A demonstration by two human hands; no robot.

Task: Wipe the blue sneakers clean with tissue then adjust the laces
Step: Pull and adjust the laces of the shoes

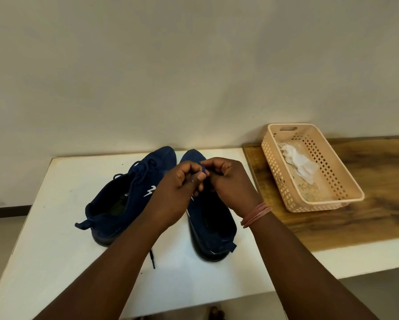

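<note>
My two hands meet over the right sneaker [211, 227], which stands on the white surface [55, 227] with its toe far from me and its heel near me. My left hand [177, 195] and my right hand [231, 188] both have the fingers curled, and together they pinch the dark blue lace [204, 170] between the fingertips, just above the tongue of this shoe. The long axis of the sneaker runs from near to far, so the lace rows lie directly under my hands, and I judge I must pull the lace toward me or up along this axis. The right hand is a little closer to the lace end; the left comes across from the other side.

The left sneaker [127, 197] stands just beside, nearly parallel, and one loose lace end [152, 259] lies on the surface near its heel. The used tissue [297, 163] lies in the peach basket [346, 181] on the wooden board [378, 204] to the right, so I think the wiping is finished.
</note>
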